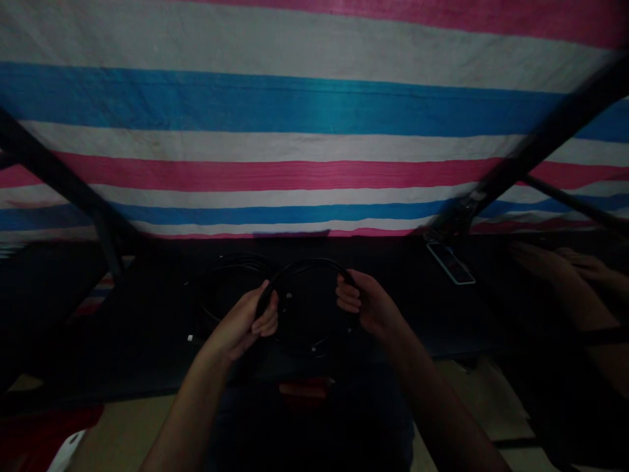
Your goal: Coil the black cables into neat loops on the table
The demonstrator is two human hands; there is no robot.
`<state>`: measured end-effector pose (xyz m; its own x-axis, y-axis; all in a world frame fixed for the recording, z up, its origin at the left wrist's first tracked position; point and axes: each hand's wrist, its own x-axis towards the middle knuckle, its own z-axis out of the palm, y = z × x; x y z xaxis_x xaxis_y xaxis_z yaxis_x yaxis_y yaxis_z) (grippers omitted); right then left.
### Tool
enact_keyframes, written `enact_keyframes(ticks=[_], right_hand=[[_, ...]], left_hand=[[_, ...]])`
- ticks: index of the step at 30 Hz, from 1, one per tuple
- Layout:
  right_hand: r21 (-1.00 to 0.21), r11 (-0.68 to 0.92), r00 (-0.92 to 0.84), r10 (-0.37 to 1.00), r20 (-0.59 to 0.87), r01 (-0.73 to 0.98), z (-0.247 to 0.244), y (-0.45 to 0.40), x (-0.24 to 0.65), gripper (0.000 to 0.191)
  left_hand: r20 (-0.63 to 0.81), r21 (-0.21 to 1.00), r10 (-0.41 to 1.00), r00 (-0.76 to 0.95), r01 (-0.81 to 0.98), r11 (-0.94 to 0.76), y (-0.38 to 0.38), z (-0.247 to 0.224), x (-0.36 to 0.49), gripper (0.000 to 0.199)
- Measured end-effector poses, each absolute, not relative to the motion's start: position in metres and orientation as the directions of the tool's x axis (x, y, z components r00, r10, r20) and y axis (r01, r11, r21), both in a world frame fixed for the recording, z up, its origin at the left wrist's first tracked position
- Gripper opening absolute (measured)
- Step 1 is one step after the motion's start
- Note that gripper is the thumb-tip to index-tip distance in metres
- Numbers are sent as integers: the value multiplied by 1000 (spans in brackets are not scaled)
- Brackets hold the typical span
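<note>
taking the middle of the held loop as the clock's centre, a small white tip (190,338) lies at eight o'clock; which cable it belongs to, i cannot tell. a dark coil (246,265) rests on the black table (393,262) between nine and ten. the left hand (248,321) has its fingers closed round the cable (309,261) at nine, its arc bowing over twelve to the right hand (368,301), which pinches it near two. it looks light and springy, with a smooth skin that may slide a little; the sides of the loop seem the best hold, sparing the ends. the phone (452,264) lies between two and three, then a co-worker's hands (545,259), near three.
</note>
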<state>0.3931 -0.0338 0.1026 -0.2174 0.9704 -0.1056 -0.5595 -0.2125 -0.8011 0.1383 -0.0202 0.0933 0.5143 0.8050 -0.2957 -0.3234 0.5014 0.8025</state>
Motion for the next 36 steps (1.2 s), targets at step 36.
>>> enact_keyframes(ticks=[36], right_hand=[[-903,57,-442,884,-152,425,136,-31,473,51]], left_hand=[[-403,906,710,577,139,401,-27,124,115,76]])
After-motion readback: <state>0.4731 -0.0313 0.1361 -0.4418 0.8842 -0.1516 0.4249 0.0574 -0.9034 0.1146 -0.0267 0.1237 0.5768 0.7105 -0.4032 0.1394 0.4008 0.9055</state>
